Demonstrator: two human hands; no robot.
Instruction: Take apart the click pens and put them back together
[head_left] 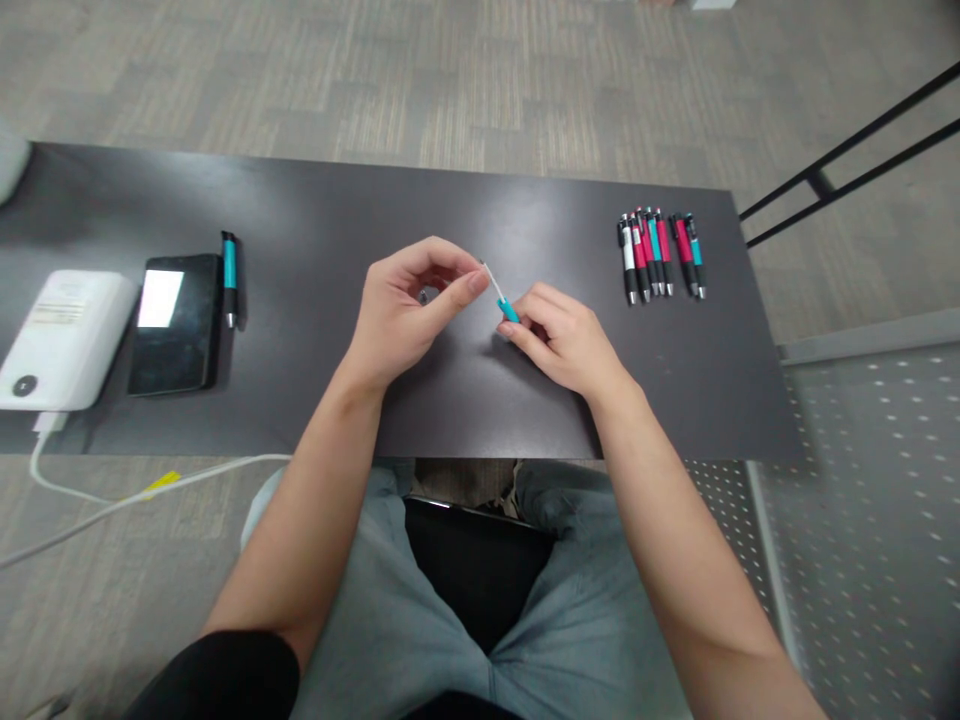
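Observation:
Over the middle of the dark table, my right hand pinches a teal pen part with a thin white refill sticking out toward the upper left. My left hand is curled, thumb and fingers closed near the refill's tip, with a small grey piece showing inside the fingers. The two hands are a few centimetres apart.
A row of several pens, pink, teal and white, lies at the table's far right. One teal and black pen lies left, beside a black phone and a white device with a cable. Black bars stand at right.

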